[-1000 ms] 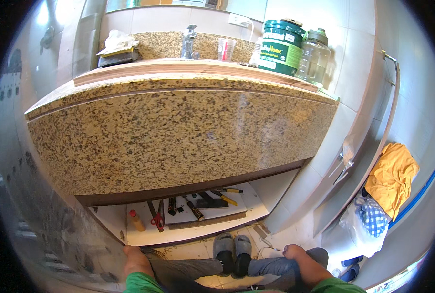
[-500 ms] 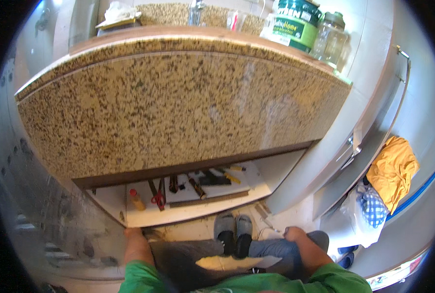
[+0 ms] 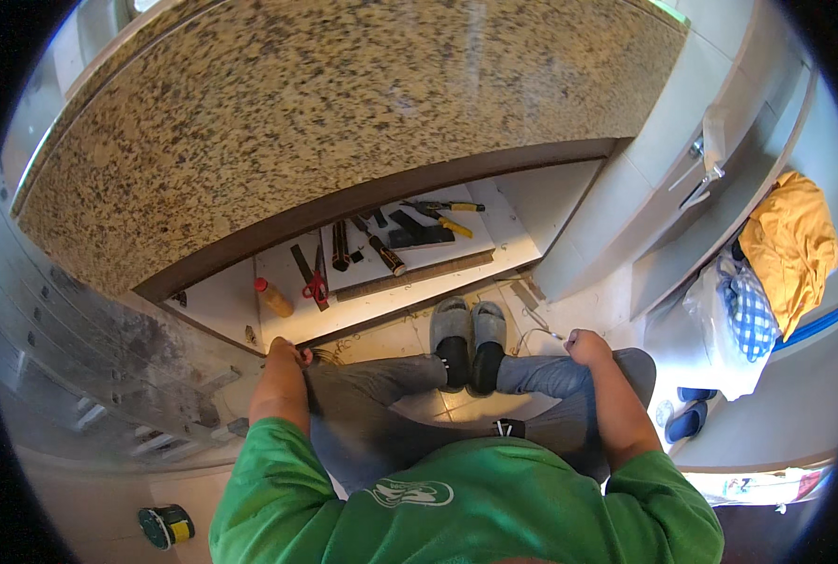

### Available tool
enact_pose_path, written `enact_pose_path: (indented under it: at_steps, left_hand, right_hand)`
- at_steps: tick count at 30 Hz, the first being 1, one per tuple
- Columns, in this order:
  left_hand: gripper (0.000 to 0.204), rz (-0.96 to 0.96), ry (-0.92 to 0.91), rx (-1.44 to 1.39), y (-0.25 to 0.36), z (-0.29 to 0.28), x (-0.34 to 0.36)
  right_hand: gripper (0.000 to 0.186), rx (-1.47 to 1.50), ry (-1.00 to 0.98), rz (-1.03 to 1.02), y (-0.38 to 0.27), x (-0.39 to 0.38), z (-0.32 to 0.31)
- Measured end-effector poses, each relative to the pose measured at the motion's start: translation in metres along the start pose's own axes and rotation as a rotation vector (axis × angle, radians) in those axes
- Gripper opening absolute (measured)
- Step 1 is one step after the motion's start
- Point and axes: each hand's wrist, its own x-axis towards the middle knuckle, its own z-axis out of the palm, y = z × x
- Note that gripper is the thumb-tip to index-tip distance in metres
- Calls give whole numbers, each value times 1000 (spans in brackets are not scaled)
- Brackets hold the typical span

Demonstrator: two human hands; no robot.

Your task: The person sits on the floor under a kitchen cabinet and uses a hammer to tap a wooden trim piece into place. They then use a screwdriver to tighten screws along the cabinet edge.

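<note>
Right hand (image 3: 588, 347) curled tight around one end of a slim rod (image 3: 557, 336), free end toward the grey slippers (image 3: 451, 324). Left hand (image 3: 292, 352) by the cabinet (image 3: 381, 305) front corner; cannot tell its finger closure. Thin wire (image 3: 521, 340) loops near the right slipper; a shifting foot could snag it, perhaps jerking the rod

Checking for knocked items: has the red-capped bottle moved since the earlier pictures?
No: relative to the white cabinet floor, the red-capped bottle hasn't visibly shifted.
</note>
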Motion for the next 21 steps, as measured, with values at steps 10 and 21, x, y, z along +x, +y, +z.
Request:
enact_pose_path:
  at_steps: [10, 21]
  left_hand:
    - [54, 301, -566, 1457, 13, 73, -23]
    - [51, 686, -481, 2084, -2, 77, -234]
  right_hand:
    - [30, 248, 32, -119, 24, 12, 10]
    - [23, 635, -68, -198, 48, 60, 50]
